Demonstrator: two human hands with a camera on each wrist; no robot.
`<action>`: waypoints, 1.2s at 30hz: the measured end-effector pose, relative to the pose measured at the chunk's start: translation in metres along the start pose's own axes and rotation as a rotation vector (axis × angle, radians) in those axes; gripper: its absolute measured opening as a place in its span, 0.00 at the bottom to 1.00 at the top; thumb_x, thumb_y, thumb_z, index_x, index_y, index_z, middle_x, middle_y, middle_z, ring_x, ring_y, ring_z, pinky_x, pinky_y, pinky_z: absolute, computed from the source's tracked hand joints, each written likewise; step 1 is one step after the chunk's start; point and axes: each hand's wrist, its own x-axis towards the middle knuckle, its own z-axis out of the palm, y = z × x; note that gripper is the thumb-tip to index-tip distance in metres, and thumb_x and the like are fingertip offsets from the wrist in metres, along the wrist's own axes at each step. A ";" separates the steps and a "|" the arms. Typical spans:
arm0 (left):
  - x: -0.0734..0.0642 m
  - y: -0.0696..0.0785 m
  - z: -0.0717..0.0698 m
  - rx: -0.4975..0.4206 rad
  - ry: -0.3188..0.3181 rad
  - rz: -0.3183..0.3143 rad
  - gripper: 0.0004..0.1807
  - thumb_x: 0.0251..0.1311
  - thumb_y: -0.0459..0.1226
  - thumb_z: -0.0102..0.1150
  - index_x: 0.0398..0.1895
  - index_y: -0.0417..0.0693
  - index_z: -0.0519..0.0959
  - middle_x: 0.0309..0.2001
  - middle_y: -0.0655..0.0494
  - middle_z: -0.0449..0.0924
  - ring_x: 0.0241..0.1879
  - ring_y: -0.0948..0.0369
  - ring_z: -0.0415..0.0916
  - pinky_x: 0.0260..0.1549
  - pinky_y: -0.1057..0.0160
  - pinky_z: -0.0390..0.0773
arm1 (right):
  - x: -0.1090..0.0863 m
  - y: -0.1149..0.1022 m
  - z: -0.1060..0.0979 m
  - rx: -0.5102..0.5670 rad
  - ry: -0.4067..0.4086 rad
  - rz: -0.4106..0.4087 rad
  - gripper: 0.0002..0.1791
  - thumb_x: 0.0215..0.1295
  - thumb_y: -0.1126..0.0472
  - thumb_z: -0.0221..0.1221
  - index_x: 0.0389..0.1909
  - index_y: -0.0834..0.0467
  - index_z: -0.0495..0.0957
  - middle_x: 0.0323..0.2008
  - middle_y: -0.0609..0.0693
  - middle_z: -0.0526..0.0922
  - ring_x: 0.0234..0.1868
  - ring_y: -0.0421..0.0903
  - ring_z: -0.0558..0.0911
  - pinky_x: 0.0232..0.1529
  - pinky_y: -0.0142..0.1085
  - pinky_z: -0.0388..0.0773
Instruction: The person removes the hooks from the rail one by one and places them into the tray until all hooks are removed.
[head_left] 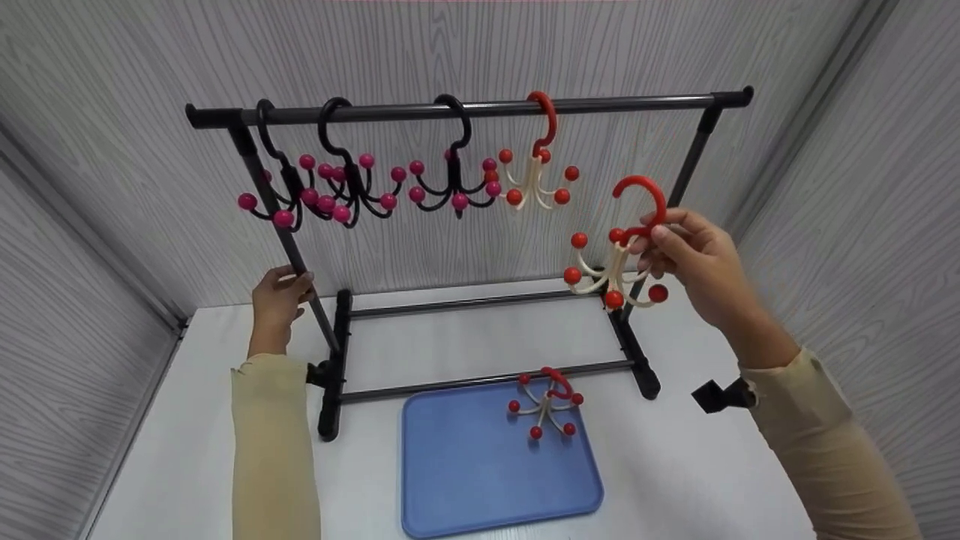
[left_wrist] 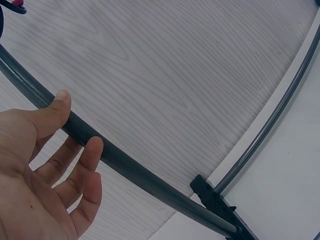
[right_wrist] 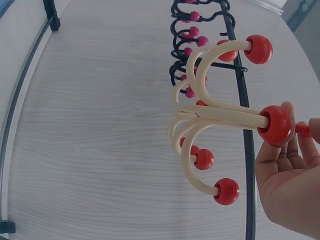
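Observation:
At the upper right, my right hand (head_left: 701, 259) pinches the lower part of the red hook of a cream hanger (head_left: 616, 271). This hanger has curved arms tipped with red balls, and it is held upright below the bar and clear of it. The right wrist view shows the same hanger's cream arms (right_wrist: 225, 117) close up. My left hand (head_left: 276, 306) holds the left post (left_wrist: 130, 172) of a dark garment rack, thumb on one side and fingers on the other. On the rack's top bar (head_left: 615, 105) hangs a matching cream hanger (head_left: 535, 184) with a red hook.
Three black hangers with pink balls, among them one (head_left: 454, 176) near mid-bar, hang further left. A blue tray (head_left: 480, 465) lies on the white table (head_left: 180, 450), with another red-hooked hanger (head_left: 547, 405) at its back right. Wood-grain panels surround the table.

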 end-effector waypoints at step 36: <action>-0.002 0.000 0.001 0.018 0.003 0.012 0.19 0.62 0.45 0.55 0.54 0.52 0.66 0.34 0.67 0.74 0.35 0.69 0.76 0.40 0.64 0.66 | -0.108 0.105 0.013 0.043 -0.393 0.138 0.08 0.69 0.70 0.45 0.46 0.66 0.68 0.35 0.49 0.81 0.35 0.42 0.80 0.33 0.31 0.77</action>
